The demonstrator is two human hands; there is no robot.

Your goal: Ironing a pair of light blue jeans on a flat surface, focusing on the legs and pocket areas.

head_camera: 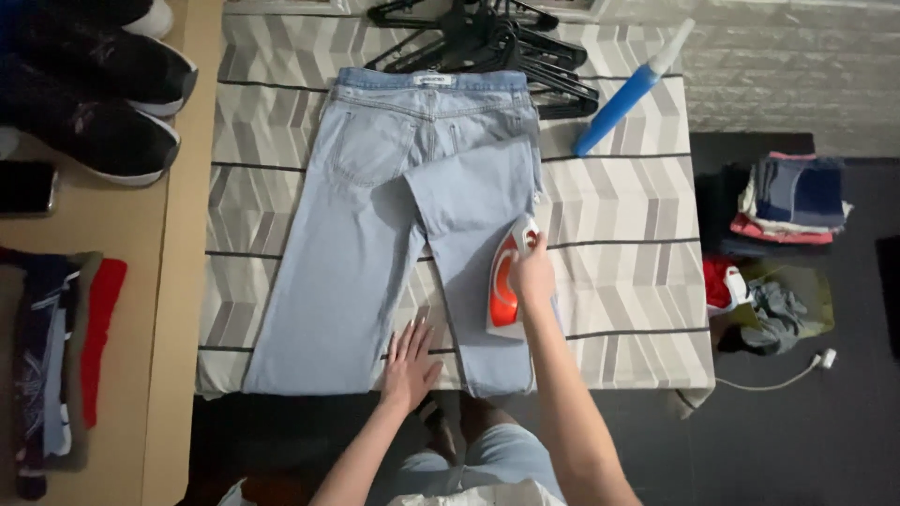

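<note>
A pair of light blue jeans was laid flat, waistband toward twelve o'clock, on a desk covered with a grey-and-cream chevron cloth. The right hand was closed around the handle of an orange-and-white steam iron, its fingers wrapped shut upon it, the iron resting on the right-hand leg at about four o'clock from the waistband. The left hand was spread flat and open on the hem area at six o'clock, fingers splayed, holding nothing but pressing the cloth down. The denim was judged soft yet fairly thick and limp, likely to wrinkle or slide unless pinned; it seemed best taken at the waistband or hems. The iron was judged rigid, moderately heavy and hot underneath, to be held only by its handle. A small white rectangular label was seen centred on the waistband. At one o'clock a blue spray bottle with a white cap lay tilted, beside black hangers at twelve. Folded clothes were stacked at three o'clock, and dark shoes stood at ten.
</note>
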